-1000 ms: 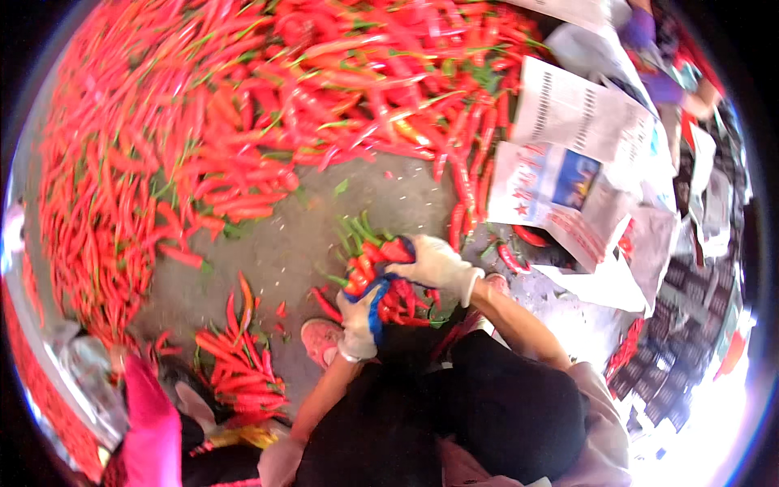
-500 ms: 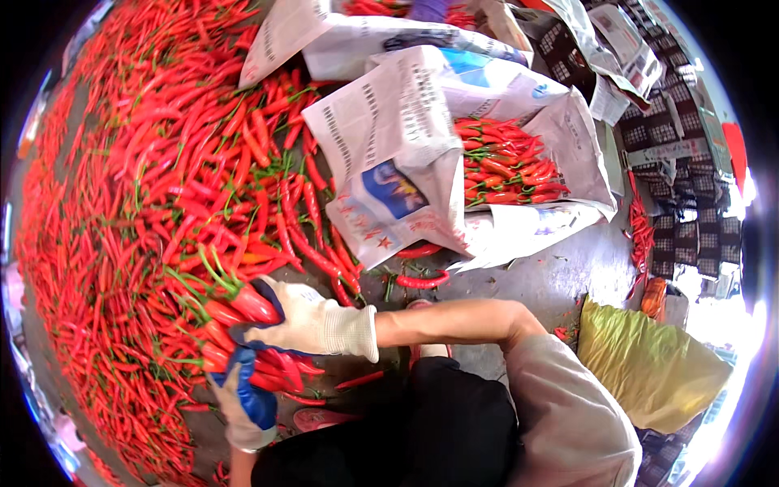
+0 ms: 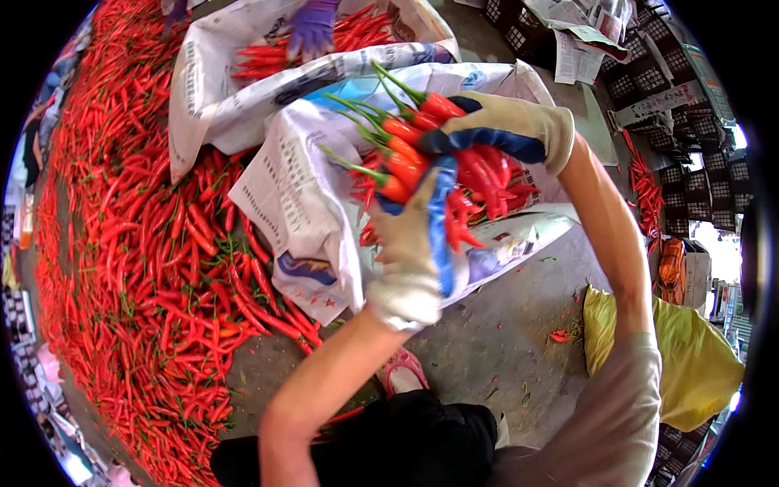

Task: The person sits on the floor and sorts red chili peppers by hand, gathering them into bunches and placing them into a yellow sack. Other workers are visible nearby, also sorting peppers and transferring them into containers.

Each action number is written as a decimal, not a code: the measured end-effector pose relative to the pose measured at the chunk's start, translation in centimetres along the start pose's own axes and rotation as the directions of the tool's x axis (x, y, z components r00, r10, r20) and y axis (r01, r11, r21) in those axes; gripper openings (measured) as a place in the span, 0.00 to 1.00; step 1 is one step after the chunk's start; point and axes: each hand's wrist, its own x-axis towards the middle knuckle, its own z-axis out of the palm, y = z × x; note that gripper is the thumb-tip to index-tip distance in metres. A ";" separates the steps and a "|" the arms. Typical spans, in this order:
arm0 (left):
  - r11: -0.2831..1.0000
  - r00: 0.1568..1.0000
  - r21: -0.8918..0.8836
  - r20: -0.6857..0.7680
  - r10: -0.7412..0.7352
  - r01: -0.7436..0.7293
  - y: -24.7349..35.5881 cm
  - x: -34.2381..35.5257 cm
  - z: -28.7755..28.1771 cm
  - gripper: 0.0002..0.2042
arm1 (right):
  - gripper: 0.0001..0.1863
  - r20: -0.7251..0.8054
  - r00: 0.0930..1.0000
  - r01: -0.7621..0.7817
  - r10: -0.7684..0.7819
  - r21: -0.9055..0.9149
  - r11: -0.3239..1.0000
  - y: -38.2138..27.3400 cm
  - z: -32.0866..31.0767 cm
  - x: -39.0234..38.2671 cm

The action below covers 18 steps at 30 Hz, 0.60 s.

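Observation:
A bunch of red chili peppers (image 3: 403, 158) with green stems is gripped between my two gloved hands, above a newspaper-lined container (image 3: 312, 219). My left hand (image 3: 418, 231), in a white and blue glove, closes round the bunch from the near side. From the far right, my right hand (image 3: 499, 130), gloved the same way, wraps over its top. More red chilies lie inside the container under the bunch, partly hidden by my hands. The stems point to the upper left and the tips hang to the lower right.
A large heap of loose chilies (image 3: 146, 268) covers the floor on the left. Behind, another person's purple-gloved hand (image 3: 312, 31) reaches into a second paper-lined container (image 3: 215, 105) of chilies. Dark crates (image 3: 682, 89) stand at right, near a yellow sack (image 3: 673, 349).
Both my hands have lifted the chili bunch off the heap and carried it right and away from me, over the paper-lined container. The view has shifted too.

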 end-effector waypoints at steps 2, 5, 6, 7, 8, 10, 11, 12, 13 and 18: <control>0.885 0.924 -0.379 -0.156 -0.350 0.271 -2.8 2.1 3.4 0.17 | 0.26 0.015 0.998 -0.054 0.058 -0.185 0.981 3.9 -2.4 0.7; 0.729 0.931 -0.579 0.200 -0.306 0.364 -11.7 5.4 6.9 0.13 | 0.32 -0.159 0.879 -0.450 0.450 -0.592 0.669 4.4 -6.0 0.7; 0.739 0.917 -0.546 0.180 -0.356 0.394 -13.9 7.8 6.5 0.14 | 0.33 -0.091 0.895 -0.400 0.437 -0.600 0.693 5.1 -6.8 2.4; 0.704 0.888 -0.552 0.174 -0.426 0.446 -15.8 9.0 7.9 0.16 | 0.33 -0.038 0.886 -0.387 0.462 -0.606 0.694 7.2 -8.3 3.3; 0.660 0.850 -0.561 0.173 -0.497 0.500 -17.1 9.6 9.2 0.17 | 0.33 0.015 0.871 -0.381 0.492 -0.612 0.693 9.5 -9.2 3.5; 0.642 0.662 -0.237 0.011 -0.749 0.729 -18.5 9.2 9.8 0.20 | 0.33 -0.062 0.947 -0.244 0.314 -0.775 0.582 14.2 -8.6 3.0; 0.606 0.632 -0.243 0.038 -0.774 0.757 -18.8 8.9 9.5 0.19 | 0.34 -0.120 0.944 -0.270 0.306 -0.816 0.511 16.9 -7.4 2.8; 0.585 0.613 -0.247 0.047 -0.789 0.772 -18.6 8.9 8.4 0.18 | 0.36 -0.170 0.947 -0.282 0.273 -0.849 0.447 19.4 -5.9 3.1; 0.614 0.670 -0.341 0.064 -0.740 0.712 -17.6 8.7 7.9 0.13 | 0.38 -0.196 0.946 -0.304 0.259 -0.816 0.492 21.1 -5.0 3.4; 0.666 0.817 -0.482 0.239 -0.525 0.569 -9.1 7.3 6.7 0.07 | 0.38 -0.224 0.970 -0.236 0.098 -0.757 0.610 21.6 -6.0 3.0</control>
